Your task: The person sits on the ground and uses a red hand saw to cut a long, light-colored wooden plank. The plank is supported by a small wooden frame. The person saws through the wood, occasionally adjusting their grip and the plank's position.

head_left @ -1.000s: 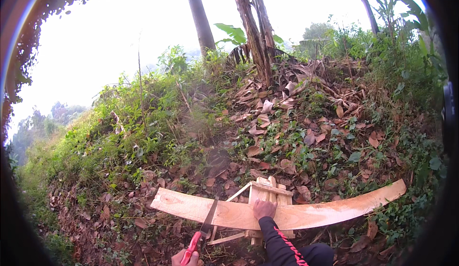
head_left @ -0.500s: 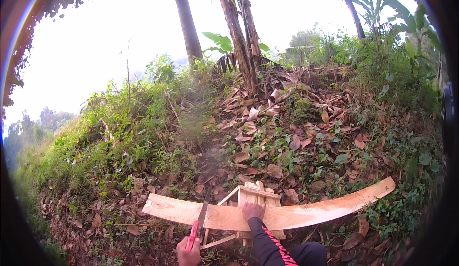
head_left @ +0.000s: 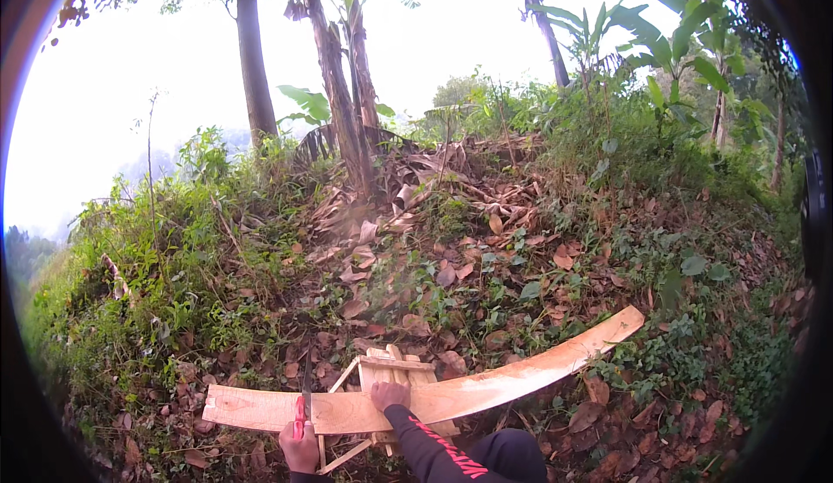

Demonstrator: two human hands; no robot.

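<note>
A long pale wooden plank lies across a small wooden stool; fisheye bending makes it look curved. My left hand is closed round the red handle of a handsaw. Its dark blade crosses the plank near the left end, pointing away from me. To the right of the saw, my right hand presses closed on the plank's top face, above the stool. What its fingers grip at the far edge is hard to make out. A dark-clad knee is beside the plank's near edge.
The stool stands on sloping ground strewn with dry brown leaves and low green plants. Uphill are banana trunks and a slim tree trunk. Thick shrubs cover the right side.
My left hand has pushed the saw forward, bringing its handle up to the plank. My right hand stays on the plank. The whole view has swung to the right.
</note>
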